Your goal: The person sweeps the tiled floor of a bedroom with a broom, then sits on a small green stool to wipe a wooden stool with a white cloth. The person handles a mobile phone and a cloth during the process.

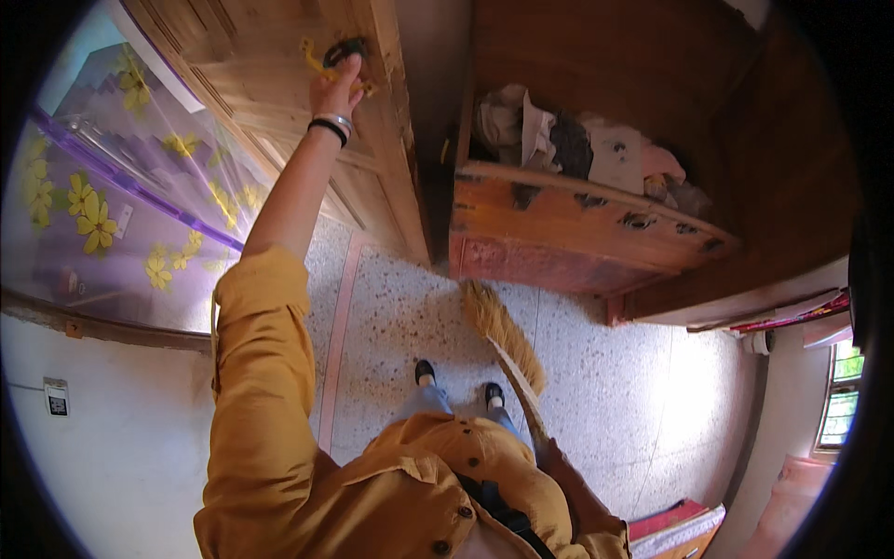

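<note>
Left hand (pixel 337 86) on wooden door's (pixel 279 56) black latch (pixel 345 48)

Left hand (pixel 337 86) raised to the dark latch (pixel 345 48) on the wooden door (pixel 279 56); straw broom (pixel 501 331) on the speckled floor (pixel 633 391) below the door, right hand hidden

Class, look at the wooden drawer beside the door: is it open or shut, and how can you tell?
Open. The wooden drawer juts out from its cabinet, with crumpled cloths exposed inside.
</note>
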The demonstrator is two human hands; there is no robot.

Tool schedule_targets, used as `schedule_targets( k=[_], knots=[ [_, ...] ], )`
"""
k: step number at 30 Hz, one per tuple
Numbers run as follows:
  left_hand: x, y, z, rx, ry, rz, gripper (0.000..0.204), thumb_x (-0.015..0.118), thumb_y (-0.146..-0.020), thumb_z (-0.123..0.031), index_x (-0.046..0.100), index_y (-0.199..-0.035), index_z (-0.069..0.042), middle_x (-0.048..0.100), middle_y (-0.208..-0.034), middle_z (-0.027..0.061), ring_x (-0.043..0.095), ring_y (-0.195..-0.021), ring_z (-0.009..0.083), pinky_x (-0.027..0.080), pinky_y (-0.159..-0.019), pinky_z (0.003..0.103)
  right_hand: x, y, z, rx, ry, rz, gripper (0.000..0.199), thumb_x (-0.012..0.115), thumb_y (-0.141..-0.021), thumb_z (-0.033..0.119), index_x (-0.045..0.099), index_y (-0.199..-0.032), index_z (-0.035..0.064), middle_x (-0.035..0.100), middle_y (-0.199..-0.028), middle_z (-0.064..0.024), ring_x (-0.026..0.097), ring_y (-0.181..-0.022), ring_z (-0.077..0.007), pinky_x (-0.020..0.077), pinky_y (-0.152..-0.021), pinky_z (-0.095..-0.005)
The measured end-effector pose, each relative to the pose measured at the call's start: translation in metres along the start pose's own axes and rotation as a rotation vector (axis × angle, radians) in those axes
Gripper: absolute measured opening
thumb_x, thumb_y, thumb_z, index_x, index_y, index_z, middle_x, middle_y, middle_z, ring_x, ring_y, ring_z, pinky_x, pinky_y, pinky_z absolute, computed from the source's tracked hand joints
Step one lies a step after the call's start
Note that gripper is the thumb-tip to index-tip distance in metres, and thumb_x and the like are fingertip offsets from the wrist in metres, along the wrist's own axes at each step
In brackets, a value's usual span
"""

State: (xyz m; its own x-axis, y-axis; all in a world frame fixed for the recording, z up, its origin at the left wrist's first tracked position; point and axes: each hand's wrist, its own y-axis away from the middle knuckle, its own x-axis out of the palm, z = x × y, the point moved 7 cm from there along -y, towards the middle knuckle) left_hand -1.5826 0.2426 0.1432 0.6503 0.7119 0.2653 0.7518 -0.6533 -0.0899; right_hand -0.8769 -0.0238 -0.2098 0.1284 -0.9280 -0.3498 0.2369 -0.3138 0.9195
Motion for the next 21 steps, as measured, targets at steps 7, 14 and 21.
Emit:
schedule_targets(
  k=[7, 14, 21],
  knots=[
    [-0.027, 0.009, -0.006, 0.026, -0.027, 0.083, 0.044, 0.079, -0.069, -0.040, 0.052, -0.090, -0.012, 0.055, -0.088, -0.0002, 0.055, -0.080, 0.0133, 0.048, -0.071, 0.029, 0.026, 0.020, 0.018, -0.017, -0.264, -0.126, 0.088, 0.065, -0.074, 0.045, 0.026, -0.136, -0.0034, 0.049, -0.124, -0.0282, 0.048, -0.116, -0.0396, 0.0397, -0.096, -0.0430],
    [-0.110, 0.065, -0.025, 0.094, 0.012, -0.011, 0.045, 0.065, -0.077, -0.054, 0.054, -0.079, -0.010, 0.053, -0.071, 0.0003, 0.055, -0.063, 0.0094, 0.046, -0.053, 0.023, -0.014, 0.070, 0.080, -0.105, -0.217, -0.046, 0.087, 0.065, -0.074, 0.046, 0.028, -0.135, -0.0034, 0.049, -0.124, -0.0279, 0.048, -0.115, -0.0400, 0.0403, -0.095, -0.0427],
    [-0.256, 0.155, -0.068, 0.174, 0.232, -0.468, 0.028, 0.050, -0.091, -0.033, 0.056, -0.102, -0.008, 0.056, -0.086, 0.0017, 0.057, -0.077, 0.0138, 0.048, -0.064, 0.028, -0.068, 0.039, 0.145, -0.316, -0.635, 0.047, 0.074, 0.072, -0.066, 0.011, 0.036, -0.131, 0.0059, 0.062, -0.091, -0.0111, 0.061, -0.076, -0.0206, 0.0526, -0.066, -0.0343]
  ],
)
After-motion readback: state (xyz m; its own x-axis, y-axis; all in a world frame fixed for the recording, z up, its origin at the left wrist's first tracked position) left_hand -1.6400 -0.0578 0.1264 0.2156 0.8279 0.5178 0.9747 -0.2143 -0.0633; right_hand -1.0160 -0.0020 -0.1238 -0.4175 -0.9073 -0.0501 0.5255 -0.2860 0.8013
